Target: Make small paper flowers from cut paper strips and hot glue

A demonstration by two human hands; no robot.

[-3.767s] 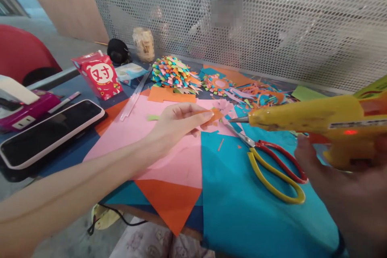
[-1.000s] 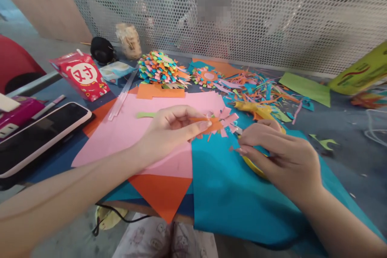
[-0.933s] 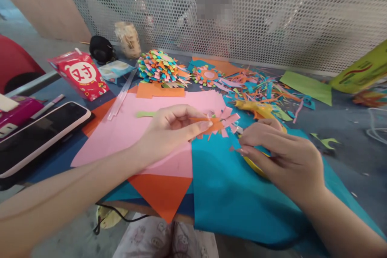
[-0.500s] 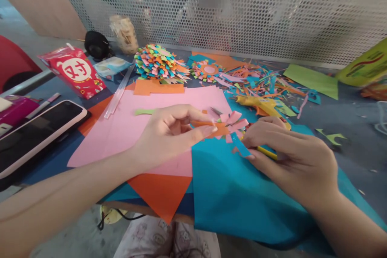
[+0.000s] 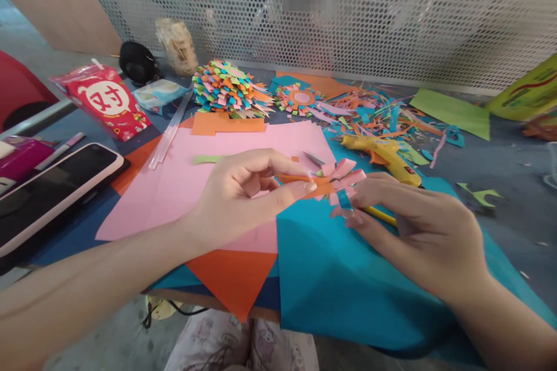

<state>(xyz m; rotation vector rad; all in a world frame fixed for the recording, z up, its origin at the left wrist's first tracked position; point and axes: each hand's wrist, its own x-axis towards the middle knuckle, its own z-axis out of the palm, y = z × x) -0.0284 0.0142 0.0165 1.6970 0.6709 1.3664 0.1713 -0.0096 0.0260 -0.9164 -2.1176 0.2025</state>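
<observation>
My left hand (image 5: 256,188) pinches a folded orange paper piece (image 5: 324,188) between thumb and fingertips. From the far end of that piece fan several pink paper loops (image 5: 343,169), like part of a flower. My right hand (image 5: 422,226) is closed on a short blue paper strip (image 5: 344,199), bending it against the loops. A thin yellow stick (image 5: 382,216) shows beside the right fingers; whether they hold it is unclear. Under both hands lie a pink sheet (image 5: 174,197) and a blue sheet (image 5: 348,290). A pointed metal tip (image 5: 313,159) pokes out behind the loops.
A yellow glue gun (image 5: 383,153) lies behind my right hand, before a heap of paper scraps (image 5: 374,110). Farther back sit a multicoloured paper ball (image 5: 230,90) and a paper flower (image 5: 300,97). A phone (image 5: 61,191) and red snack packet (image 5: 107,101) are at left.
My right fingers have moved slightly left and closer to the loops. The blue strip's free end has been bent up, so less of it shows. My left hand stays nearly still.
</observation>
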